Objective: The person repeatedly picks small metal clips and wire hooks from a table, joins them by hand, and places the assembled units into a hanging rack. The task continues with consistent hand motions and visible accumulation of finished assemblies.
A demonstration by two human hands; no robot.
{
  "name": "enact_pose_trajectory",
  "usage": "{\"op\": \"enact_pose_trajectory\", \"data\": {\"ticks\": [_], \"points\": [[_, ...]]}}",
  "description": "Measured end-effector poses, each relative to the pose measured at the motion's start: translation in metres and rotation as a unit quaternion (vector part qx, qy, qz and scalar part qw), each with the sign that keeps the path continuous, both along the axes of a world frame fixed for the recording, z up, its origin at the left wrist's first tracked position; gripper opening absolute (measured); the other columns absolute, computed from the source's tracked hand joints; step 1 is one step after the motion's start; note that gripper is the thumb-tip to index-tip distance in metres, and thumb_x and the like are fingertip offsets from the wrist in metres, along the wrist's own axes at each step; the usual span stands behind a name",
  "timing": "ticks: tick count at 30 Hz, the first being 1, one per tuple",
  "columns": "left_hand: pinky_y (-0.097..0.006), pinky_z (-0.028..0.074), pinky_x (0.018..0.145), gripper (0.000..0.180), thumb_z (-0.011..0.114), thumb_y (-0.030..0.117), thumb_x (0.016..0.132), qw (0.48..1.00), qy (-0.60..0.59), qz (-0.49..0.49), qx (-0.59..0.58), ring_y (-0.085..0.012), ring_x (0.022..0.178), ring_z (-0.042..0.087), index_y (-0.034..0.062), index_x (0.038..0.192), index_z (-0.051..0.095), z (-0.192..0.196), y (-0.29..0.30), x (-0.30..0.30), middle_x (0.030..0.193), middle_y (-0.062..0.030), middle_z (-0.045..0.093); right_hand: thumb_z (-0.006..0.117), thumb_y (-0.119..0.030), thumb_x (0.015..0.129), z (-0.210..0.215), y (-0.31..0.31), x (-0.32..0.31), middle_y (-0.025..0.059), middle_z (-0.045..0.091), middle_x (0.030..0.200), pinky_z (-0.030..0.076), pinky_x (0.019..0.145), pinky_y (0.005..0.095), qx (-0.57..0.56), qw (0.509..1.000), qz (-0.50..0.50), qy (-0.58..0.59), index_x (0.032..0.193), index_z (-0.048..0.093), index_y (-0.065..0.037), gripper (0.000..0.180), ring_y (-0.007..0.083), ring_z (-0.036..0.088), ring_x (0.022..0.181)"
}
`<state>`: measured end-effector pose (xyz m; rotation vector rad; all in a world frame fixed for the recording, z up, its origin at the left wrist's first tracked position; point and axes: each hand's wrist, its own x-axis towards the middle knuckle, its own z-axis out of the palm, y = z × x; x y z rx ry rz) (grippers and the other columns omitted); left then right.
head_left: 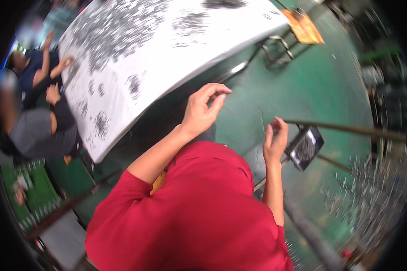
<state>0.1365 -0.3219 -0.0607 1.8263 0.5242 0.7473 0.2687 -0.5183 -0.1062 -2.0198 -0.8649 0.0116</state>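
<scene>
My left hand (202,109) hangs in the air in front of my red shirt, beside the near edge of a table (153,81) with a white cover. Its fingers are loosely bent, the thumb stands apart from them, and nothing shows between them. To the right, my right hand (276,141) is raised with thumb and fingers apart, and I see nothing in it. Close to it lies a dark tray (320,137) holding many small dark pieces. On the white cover, many small dark pieces (117,31) are spread in heaps, too blurred to name.
At the table's left side sit two people (36,67) (45,131), their hands near the table edge. A wooden stool (307,29) stands past the far right corner. A long bar (348,129) runs to the right. Many small shiny pieces (362,194) show at lower right.
</scene>
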Motion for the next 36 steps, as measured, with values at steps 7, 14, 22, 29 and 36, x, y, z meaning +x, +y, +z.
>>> {"op": "enact_pose_trajectory", "data": {"ticks": [7,14,22,29,36], "points": [[-0.023,0.044,0.064,0.013,0.051,0.0,0.083,0.985,0.034,0.151,-0.072,-0.0081,0.069,0.053,0.0009,0.094,0.06,-0.027,0.072,-0.043,0.086,-0.0042,0.061,0.058,-0.006,0.08,-0.041,0.199,0.006,0.0087,0.056,0.086,0.046,0.063,0.0339,-0.077,0.953,0.294,0.015,0.095,0.056,-0.006,0.015,0.0246,0.058,0.071],[-0.027,0.048,0.065,0.013,0.051,0.002,0.083,0.961,0.051,0.269,-0.027,-0.0155,0.073,0.06,0.0029,0.092,0.061,-0.031,0.139,-0.065,0.088,-0.0071,0.063,0.061,-0.015,0.077,-0.085,0.374,-0.005,0.0078,0.056,0.085,0.048,0.065,0.0385,-0.164,0.923,0.335,-0.094,0.085,0.06,-0.01,0.01,0.0277,0.059,0.076],[-0.029,0.048,0.069,0.014,0.055,0.007,0.082,0.913,0.147,0.379,-0.036,-0.0172,0.08,0.061,0.0048,0.094,0.062,-0.1,0.228,-0.074,0.092,-0.0069,0.063,0.063,-0.011,0.073,-0.1,0.432,-0.001,0.0077,0.059,0.079,0.046,0.063,0.034,-0.259,0.874,0.405,-0.063,0.081,0.061,-0.005,0.01,0.0207,0.058,0.07],[-0.034,0.044,0.079,0.021,0.062,0.017,0.076,0.837,0.285,0.411,0.223,-0.0256,0.093,0.052,0.0098,0.095,0.063,-0.128,0.327,-0.024,0.099,-0.0048,0.058,0.056,-0.006,0.081,-0.073,0.455,0.051,0.0009,0.061,0.073,0.036,0.048,0.0194,-0.328,0.708,0.418,0.465,0.081,0.061,-0.004,0.005,0.0057,0.048,0.054],[-0.042,0.039,0.087,0.025,0.065,0.02,0.074,0.857,0.336,0.362,0.148,-0.0244,0.095,0.051,0.0105,0.097,0.064,-0.141,0.33,-0.022,0.097,-0.0026,0.061,0.059,-0.01,0.084,-0.051,0.468,0.072,0.005,0.061,0.074,0.037,0.045,0.0174,-0.245,0.639,0.407,0.605,0.084,0.059,0.001,0.011,0.0068,0.05,0.054]]}}
